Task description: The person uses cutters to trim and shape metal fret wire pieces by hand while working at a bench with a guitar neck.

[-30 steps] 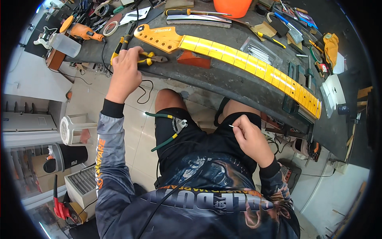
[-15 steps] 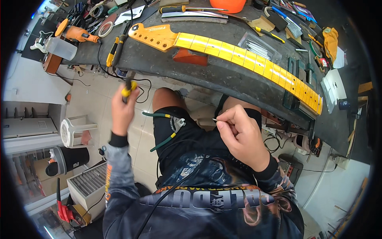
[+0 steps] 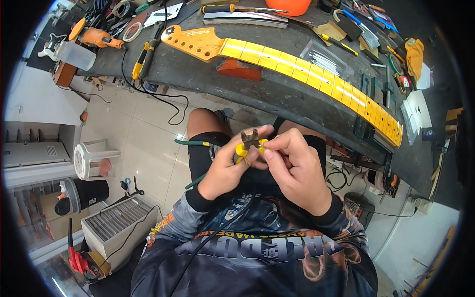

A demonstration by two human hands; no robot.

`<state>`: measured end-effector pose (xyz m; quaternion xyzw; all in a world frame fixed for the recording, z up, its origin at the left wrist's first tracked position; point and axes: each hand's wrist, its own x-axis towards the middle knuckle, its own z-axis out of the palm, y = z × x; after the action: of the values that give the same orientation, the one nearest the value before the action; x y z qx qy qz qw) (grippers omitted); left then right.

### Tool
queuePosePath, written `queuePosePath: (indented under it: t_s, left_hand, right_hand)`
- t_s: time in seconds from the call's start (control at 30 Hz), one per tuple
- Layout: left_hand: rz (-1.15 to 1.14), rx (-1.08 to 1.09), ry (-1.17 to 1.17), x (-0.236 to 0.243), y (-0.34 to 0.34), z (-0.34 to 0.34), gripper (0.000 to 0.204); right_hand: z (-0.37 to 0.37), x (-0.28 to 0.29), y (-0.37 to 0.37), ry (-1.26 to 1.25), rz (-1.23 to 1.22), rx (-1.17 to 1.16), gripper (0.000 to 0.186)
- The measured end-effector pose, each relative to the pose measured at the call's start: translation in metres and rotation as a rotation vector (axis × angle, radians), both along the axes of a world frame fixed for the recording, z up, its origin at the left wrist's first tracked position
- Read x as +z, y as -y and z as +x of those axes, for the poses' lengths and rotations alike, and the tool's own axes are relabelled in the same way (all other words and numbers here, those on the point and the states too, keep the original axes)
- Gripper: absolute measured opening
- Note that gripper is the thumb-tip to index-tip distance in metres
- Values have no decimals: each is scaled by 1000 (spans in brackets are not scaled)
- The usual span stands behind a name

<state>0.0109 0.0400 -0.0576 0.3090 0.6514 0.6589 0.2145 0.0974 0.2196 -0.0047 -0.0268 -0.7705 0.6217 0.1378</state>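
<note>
My left hand (image 3: 221, 171) is closed around end nippers (image 3: 250, 139) with yellow on the handles, their jaws parted and pointing away from me. Close beside the jaws, my right hand (image 3: 301, 174) pinches a thin metal piece (image 3: 261, 145) between thumb and fingertips; its far end is too small to tell whether it touches them. Green-handled cutters (image 3: 193, 143) lie on my lap, partly covered by my left hand. On the bench beyond rests a maple guitar neck (image 3: 292, 63), its headstock at the left.
The dark workbench (image 3: 198, 79) carries a clear tray (image 3: 326, 58) of thin metal strips, a screwdriver (image 3: 220, 8), an orange sander (image 3: 96, 38) and a vise (image 3: 368, 106). An orange block (image 3: 240, 69) sits by the neck. A white stool (image 3: 91, 161) stands at left.
My left hand has swung right and inward with the nippers, bringing their jaws beside the metal piece. My right hand stays almost in place, still pinching it.
</note>
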Motion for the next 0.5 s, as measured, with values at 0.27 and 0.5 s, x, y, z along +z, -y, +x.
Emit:
queuePosePath:
  t_s: [0.27, 0.5]
  left_hand:
    - [60, -220, 431, -7, 2, 18, 52]
    - [-12, -72, -183, -13, -10, 1, 67]
  right_hand:
    - [9, 0, -8, 107, -90, 11, 10]
    - [12, 5, -10, 92, -61, -15, 10]
